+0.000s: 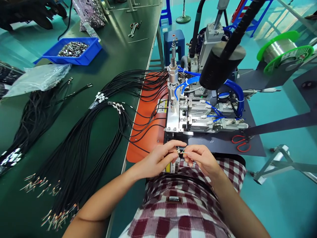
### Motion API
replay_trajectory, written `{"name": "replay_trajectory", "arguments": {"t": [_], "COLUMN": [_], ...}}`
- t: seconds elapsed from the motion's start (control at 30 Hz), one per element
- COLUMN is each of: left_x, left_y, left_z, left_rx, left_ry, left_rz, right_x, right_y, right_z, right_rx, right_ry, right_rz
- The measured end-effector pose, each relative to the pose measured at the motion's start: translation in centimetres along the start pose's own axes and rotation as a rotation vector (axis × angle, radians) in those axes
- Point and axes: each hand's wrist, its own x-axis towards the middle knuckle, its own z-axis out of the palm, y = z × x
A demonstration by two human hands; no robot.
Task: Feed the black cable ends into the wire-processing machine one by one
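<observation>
Both hands are meeting right in front of the machine (198,112): the left hand (158,160) is pinching the cable's metal connector end (178,151), the right hand (201,158) is pinching its thin wires (185,152). The wire is running left-right between them, equally close to both.

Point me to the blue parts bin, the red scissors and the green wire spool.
blue parts bin (85,59): head view, on its front wall.
red scissors (239,143): head view, on the handle loops.
green wire spool (288,59): head view, on the near green flange.
</observation>
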Motion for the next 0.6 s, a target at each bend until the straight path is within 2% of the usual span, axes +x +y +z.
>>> {"name": "replay_trajectory", "arguments": {"t": [0.13, 0.2, 0.4, 0.6], "left_x": [0.1, 0.3, 0.4, 0.5], "left_y": [-0.2, -0.5, -1.0, -1.5], "left_z": [-0.5, -0.7, -1.2, -1.7], "left_rx": [-0.166, -0.283, -0.492, -0.591], "left_ry": [-0.121, -0.170, -0.216, -0.247], "left_rz": [-0.001, -0.012, -0.059, -0.089], "right_x": [0.6, 0.9, 1.4, 1.7], "right_y": [0.6, 1.1, 2.0, 2.2], "right_z": [-0.4, -0.4, 0.5, 1.2], "right_rx": [0.205, 0.267, 0.376, 0.475], "right_ry": [-0.155, -0.214, -0.329, -0.356], "right_rz": [0.178, 0.219, 0.252, 0.251]}}
